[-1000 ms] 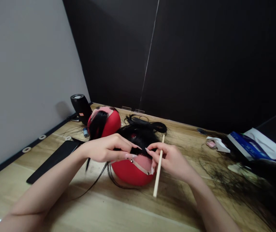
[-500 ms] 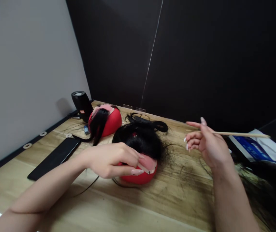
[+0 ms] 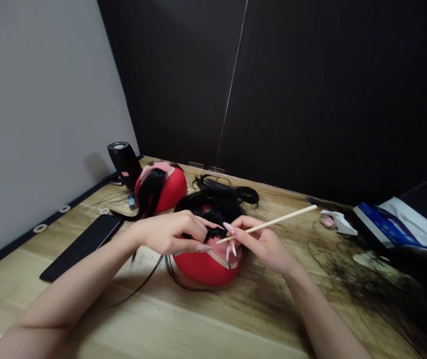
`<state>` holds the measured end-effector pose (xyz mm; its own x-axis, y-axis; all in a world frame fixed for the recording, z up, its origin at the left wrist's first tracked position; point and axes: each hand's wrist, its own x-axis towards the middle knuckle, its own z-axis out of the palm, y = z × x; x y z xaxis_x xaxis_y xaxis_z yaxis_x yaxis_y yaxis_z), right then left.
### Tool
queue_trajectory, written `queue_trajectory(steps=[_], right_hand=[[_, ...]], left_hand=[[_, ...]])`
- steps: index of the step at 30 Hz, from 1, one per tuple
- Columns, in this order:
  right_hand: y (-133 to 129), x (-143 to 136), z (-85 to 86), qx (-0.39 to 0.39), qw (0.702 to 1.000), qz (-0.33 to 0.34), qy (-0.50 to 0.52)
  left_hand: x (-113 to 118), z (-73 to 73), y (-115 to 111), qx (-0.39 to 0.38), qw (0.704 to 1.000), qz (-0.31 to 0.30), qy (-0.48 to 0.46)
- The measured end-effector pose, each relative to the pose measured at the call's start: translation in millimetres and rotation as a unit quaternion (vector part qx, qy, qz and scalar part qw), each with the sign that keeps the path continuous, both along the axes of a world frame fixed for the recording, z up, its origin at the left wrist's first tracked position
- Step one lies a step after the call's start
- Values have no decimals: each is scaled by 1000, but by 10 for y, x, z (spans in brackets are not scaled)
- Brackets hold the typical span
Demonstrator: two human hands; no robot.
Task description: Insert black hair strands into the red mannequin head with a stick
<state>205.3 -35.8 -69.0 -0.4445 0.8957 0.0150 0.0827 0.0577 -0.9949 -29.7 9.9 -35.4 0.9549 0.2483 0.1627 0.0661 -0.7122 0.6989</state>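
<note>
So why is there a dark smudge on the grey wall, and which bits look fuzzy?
In the head view, the smudge seems to be the shadow of the black cylinder near the grey wall; in the head view, the loose hair at right looks fuzzy and fades into darkness; in the head view, the pale stick has clearer edges.
</note>
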Motion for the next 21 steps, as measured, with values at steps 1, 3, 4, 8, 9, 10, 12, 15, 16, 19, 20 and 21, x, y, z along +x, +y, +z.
queue_trajectory(steps=[1,3,4,8,9,10,12,15,16,19,20,21], right_hand=[[26,-9,-42,-13,1000,8,17],[70,-1,-101,-24,999,22,43],[84,10,-119,-22,998,29,50],[98,30,-139,-11,999,26,35],[94,24,-140,-10,999,15,28],[89,15,-142,-9,1000,3,23],[79,-8,-149,-6,1000,-15,21],[66,-29,-168,6,999,-22,36],[63,-31,-177,9,999,-20,42],[54,-37,-216,20,998,-12,55],[49,-41,-234,27,998,-12,58],[44,-45,-253,36,997,-11,61]], left_hand=[[-2,6,8,-11,1000,1,6],[-7,20,19,-26,1000,2,15],[-10,25,23,-31,999,3,19],[-20,17,35,-46,999,5,19],[-22,9,38,-50,999,5,16],[-25,1,40,-55,998,5,14],[-29,-10,45,-61,998,5,10],[-32,-9,50,-65,998,5,11],[-32,-5,52,-64,998,5,12],[-30,12,54,-61,998,5,22],[-29,17,54,-62,998,5,26],[-29,21,52,-62,998,6,29]])
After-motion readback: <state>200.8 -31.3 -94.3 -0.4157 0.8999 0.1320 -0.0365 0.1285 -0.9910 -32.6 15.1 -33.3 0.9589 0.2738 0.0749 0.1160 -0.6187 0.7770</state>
